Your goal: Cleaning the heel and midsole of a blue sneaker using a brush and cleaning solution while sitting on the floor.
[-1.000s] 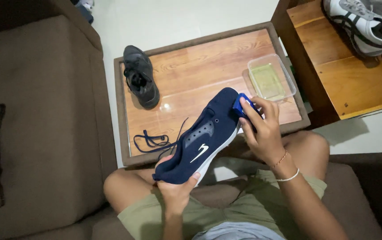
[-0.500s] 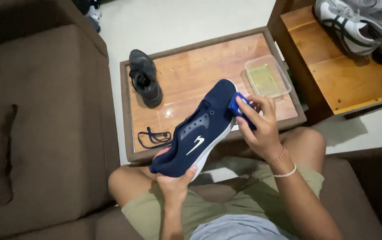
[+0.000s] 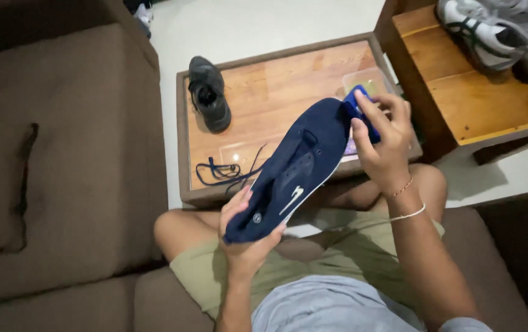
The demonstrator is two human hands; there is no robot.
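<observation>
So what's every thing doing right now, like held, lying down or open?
Navy shoe: unlaced, held up by its heel in the left hand.
Blue cloth: in the right hand, at the toe.
Laces: loose on the table.
Black shoe: upright.
Plastic container: lidless.

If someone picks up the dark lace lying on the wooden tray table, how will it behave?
The lace lies in loose loops and tangles, so it is probably floppy and will dangle. It looks thin, so likely very light. One strand runs toward the navy shoe, so it might snag there.
</observation>
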